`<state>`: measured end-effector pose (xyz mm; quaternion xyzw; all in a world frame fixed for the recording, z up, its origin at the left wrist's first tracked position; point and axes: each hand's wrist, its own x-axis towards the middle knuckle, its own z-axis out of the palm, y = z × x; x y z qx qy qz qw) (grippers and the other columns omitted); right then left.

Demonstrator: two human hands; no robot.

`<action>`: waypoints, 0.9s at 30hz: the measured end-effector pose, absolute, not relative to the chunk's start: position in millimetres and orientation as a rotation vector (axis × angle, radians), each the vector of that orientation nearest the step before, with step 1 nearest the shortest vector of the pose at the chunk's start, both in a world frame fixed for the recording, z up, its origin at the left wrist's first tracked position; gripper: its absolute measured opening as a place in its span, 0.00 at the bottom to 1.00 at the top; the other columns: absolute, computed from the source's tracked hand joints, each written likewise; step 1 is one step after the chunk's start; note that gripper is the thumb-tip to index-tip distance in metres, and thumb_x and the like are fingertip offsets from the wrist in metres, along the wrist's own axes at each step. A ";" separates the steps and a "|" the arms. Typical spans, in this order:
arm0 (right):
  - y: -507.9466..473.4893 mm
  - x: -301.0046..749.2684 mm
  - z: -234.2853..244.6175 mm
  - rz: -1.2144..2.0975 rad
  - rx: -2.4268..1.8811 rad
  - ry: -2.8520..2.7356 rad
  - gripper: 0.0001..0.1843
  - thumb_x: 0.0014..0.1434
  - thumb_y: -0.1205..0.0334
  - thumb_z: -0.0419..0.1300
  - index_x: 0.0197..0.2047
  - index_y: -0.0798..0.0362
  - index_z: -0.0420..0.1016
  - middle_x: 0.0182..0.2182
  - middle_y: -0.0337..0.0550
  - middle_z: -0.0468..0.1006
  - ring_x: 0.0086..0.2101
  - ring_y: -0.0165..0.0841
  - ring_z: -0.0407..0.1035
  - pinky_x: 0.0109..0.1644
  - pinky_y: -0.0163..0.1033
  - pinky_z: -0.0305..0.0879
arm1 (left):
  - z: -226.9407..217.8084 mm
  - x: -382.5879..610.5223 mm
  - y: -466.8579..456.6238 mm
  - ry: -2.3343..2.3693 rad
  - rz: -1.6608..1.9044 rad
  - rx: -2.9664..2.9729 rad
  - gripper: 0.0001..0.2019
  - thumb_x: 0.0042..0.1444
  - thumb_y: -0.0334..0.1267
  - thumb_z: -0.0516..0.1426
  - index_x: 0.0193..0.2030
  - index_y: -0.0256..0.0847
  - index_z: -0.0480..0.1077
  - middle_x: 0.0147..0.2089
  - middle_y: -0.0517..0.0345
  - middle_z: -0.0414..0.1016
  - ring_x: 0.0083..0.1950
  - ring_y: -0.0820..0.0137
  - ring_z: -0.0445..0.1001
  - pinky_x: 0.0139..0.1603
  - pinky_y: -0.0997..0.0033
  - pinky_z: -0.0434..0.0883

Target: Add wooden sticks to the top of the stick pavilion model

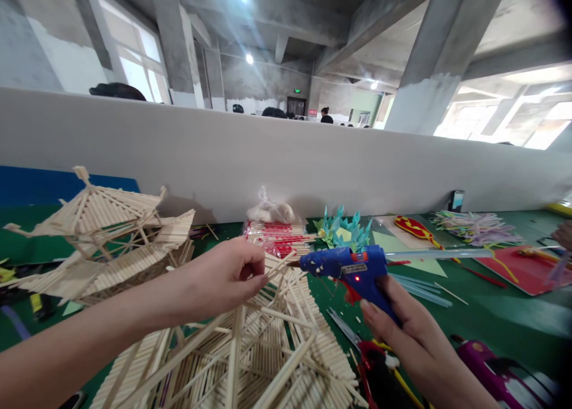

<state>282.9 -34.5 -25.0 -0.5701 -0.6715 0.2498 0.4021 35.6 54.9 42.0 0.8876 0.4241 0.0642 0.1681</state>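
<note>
My right hand grips a blue hot glue gun with a clear glue stick out the back; its nozzle points left at a thin wooden stick. My left hand pinches that wooden stick just above a large roof-shaped model of wooden sticks lying on the green table in front of me. The nozzle tip and the stick end nearly touch.
A second stick-built pagoda roof stands at the left. A packet of sticks, teal paper flowers, coloured paper and red sheets, scissors and a purple tool lie around. A grey partition backs the table.
</note>
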 end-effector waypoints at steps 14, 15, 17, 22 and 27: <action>-34.2 281.8 -21.0 0.637 -1.417 -1.716 0.15 0.60 0.53 0.47 0.47 0.50 0.63 0.35 0.41 0.71 0.32 0.31 0.64 0.33 0.31 0.63 | 41.0 35.3 56.0 1.203 0.190 2.527 0.11 0.51 0.40 0.47 0.23 0.38 0.62 0.24 0.58 0.63 0.27 0.72 0.60 0.27 0.73 0.59; -34.3 281.7 -21.1 0.636 -1.424 -1.714 0.15 0.60 0.53 0.48 0.47 0.50 0.63 0.34 0.40 0.71 0.32 0.30 0.64 0.34 0.31 0.63 | 40.6 35.0 56.3 1.196 0.190 2.528 0.11 0.51 0.40 0.47 0.23 0.38 0.62 0.24 0.58 0.63 0.27 0.72 0.60 0.27 0.73 0.59; -34.7 281.6 -21.5 0.633 -1.424 -1.711 0.15 0.60 0.53 0.48 0.47 0.50 0.63 0.35 0.41 0.72 0.34 0.31 0.65 0.37 0.32 0.63 | 40.0 34.6 56.8 1.190 0.194 2.537 0.11 0.51 0.40 0.47 0.23 0.38 0.62 0.24 0.58 0.63 0.27 0.72 0.60 0.27 0.73 0.59; -34.8 282.3 -21.3 0.605 -1.447 -1.727 0.16 0.59 0.52 0.48 0.48 0.50 0.63 0.36 0.42 0.72 0.35 0.32 0.65 0.38 0.34 0.64 | 40.7 35.9 56.5 1.214 0.185 2.540 0.11 0.51 0.40 0.47 0.23 0.38 0.62 0.24 0.58 0.64 0.27 0.72 0.61 0.27 0.73 0.60; -33.1 281.5 -19.7 0.634 -1.408 -1.745 0.17 0.60 0.52 0.47 0.49 0.50 0.62 0.40 0.44 0.72 0.38 0.33 0.65 0.34 0.33 0.64 | 41.5 36.1 55.5 1.206 0.191 2.555 0.11 0.51 0.40 0.47 0.24 0.38 0.63 0.25 0.57 0.64 0.27 0.72 0.61 0.27 0.73 0.60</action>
